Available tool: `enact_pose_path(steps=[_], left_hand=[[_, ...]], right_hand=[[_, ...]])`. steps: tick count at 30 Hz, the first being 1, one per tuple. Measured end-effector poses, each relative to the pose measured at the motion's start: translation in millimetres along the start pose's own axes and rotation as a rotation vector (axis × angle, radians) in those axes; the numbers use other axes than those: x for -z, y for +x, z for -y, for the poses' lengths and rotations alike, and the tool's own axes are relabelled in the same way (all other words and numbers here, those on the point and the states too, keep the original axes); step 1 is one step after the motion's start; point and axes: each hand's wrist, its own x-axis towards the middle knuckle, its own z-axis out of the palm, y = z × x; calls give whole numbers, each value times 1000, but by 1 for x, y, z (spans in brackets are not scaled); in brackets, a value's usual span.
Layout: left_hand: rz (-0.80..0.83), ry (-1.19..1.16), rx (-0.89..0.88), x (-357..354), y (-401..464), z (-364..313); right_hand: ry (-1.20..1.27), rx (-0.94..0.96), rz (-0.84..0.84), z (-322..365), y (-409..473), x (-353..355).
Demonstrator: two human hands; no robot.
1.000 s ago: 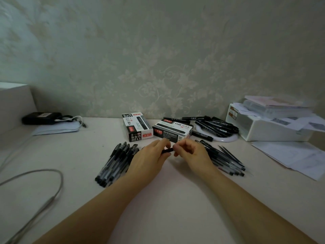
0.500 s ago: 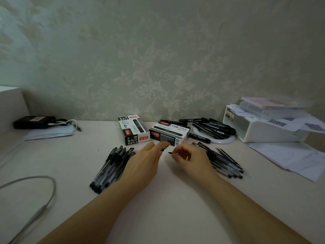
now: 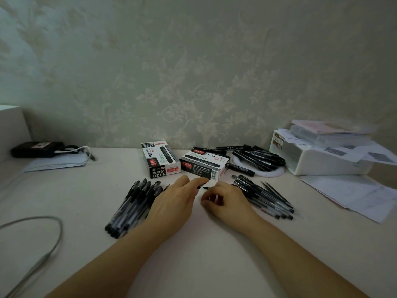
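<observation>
pinching a pen part (image 3: 201, 186), our left hand (image 3: 171, 205) faces our curled right hand (image 3: 227, 201), whose grip we cannot tell. pens (image 3: 133, 207) flank both; box (image 3: 202, 166) edge just ahead.

The number "1120" stands on the white top of the right box (image 3: 206, 162), beside a red brand tag too small to read. The left box (image 3: 161, 160) carries "1120" along its top and again, upside down, on its front face. Other print is blurred.
</observation>
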Motion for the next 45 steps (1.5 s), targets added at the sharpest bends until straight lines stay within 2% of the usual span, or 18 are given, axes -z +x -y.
enact_pose_path(steps=[5, 9, 11, 13, 21, 24, 28, 31, 34, 38, 41, 43, 45], left_hand=[[-13, -56, -14, 1, 0, -2], [-79, -125, -61, 3, 0, -3], [-105, -145, -91, 3, 0, -4], [-118, -155, -117, 3, 0, -5], [-98, -118, -132, 2, -1, -6], [-95, -77, -113, 2, -1, -5], [-64, -38, -89, 2, -1, -4], [-66, -32, -77, 1, -2, -3], [-68, -38, -62, 1, -1, -1], [-66, -34, -59, 1, -1, -1], [-70, -38, -57, 0, -1, 0], [-71, -39, -58, 0, -1, 0], [-74, -31, -57, 0, -1, 0]], right_hand=[[38, -32, -62, 1, 1, 0], [342, -124, -243, 11, 5, 5], [557, -198, -181, 16, 5, 7], [663, -236, -132, 20, 4, 6], [1064, -373, -176, 24, 5, 7], [1195, -414, -269, 21, 7, 13], [1206, -451, -485, 11, 11, 24], [1092, -488, -631, 0, 12, 30], [709, -387, -638, -10, 10, 36], [55, -195, -536, -19, 6, 38], [-419, -237, -299, -27, 4, 37], [-553, -300, -223, -28, 3, 38], [-617, -343, -218, -29, 2, 40]])
